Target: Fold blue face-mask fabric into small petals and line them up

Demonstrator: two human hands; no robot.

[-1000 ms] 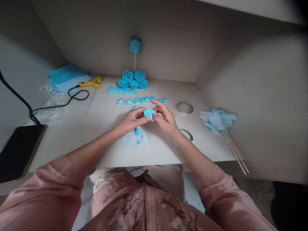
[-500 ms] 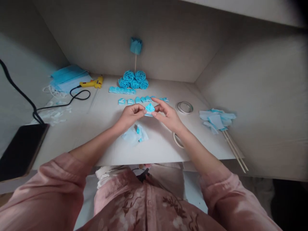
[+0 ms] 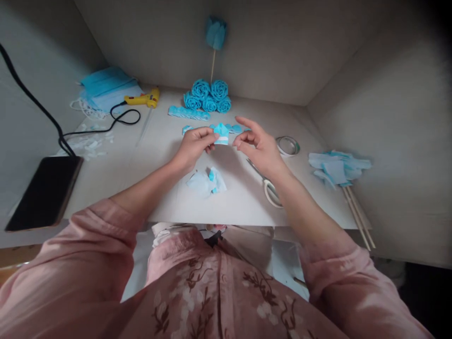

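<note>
My left hand (image 3: 197,145) pinches a small folded blue petal (image 3: 221,132) between thumb and fingers. The petal comes to a point at the top and carries a white strip near its lower edge. To its right, my right hand (image 3: 256,143) is apart from it, index finger raised and the others loosely bent, with nothing visible in its grasp. Behind the hands lies a row of similar folded pieces (image 3: 235,128), partly hidden by the fingers. Crumpled pale blue and white scraps (image 3: 201,183) lie below. Scissors (image 3: 271,194) with white handles rest partly beneath my right forearm.
Rolls of tape (image 3: 287,146) lie right of my right hand. Farther right are cut strips (image 3: 335,168) and wooden sticks (image 3: 356,214). Behind stand blue rosettes (image 3: 210,96) and a stemmed blue flower (image 3: 216,33). At left are masks (image 3: 109,89), a yellow glue gun (image 3: 143,98) and a phone (image 3: 45,190).
My right hand has come off the folded petal and moved right, while my left hand keeps hold. The view has tilted, and more of the scissors shows.
</note>
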